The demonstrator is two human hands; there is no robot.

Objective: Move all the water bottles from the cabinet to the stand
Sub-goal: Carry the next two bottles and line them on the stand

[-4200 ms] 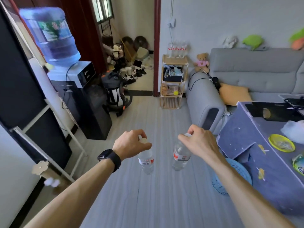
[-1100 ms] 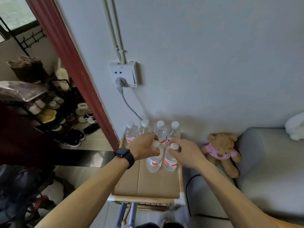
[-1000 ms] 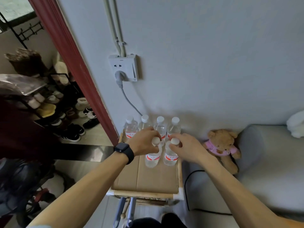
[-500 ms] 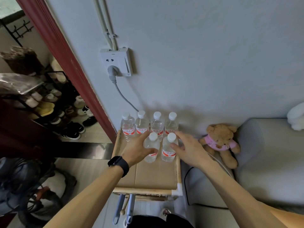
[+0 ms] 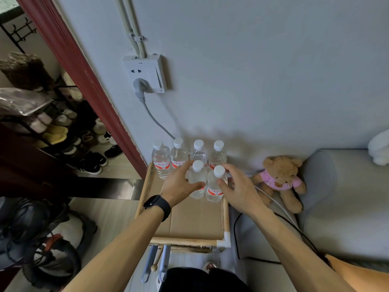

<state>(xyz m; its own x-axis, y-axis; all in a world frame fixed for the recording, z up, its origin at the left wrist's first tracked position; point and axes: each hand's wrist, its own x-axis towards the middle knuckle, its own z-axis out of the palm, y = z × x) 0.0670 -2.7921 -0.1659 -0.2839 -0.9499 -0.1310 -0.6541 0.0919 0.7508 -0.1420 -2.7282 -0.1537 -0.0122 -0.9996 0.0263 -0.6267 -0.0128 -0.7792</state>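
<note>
On the stand (image 5: pixel 185 241), left hand (image 5: pixel 179 184) and right hand (image 5: pixel 240 190) grip clear, white-capped, red-labelled bottles (image 5: pixel 214 187).

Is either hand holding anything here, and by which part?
Left hand grips the front left bottle round its body; right hand holds the front right bottle by its body, thumb on the label. Both stand on the stand.

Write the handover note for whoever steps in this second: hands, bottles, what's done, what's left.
Left hand: grips the front-left bottle, which stands on the stand.
Right hand: cupped round the front-right bottle, thumb on it.
Done: six bottles upright on the stand, four of them in the back row by the wall.
Left: let go of both, then check the cabinet, which is out of view.
</note>
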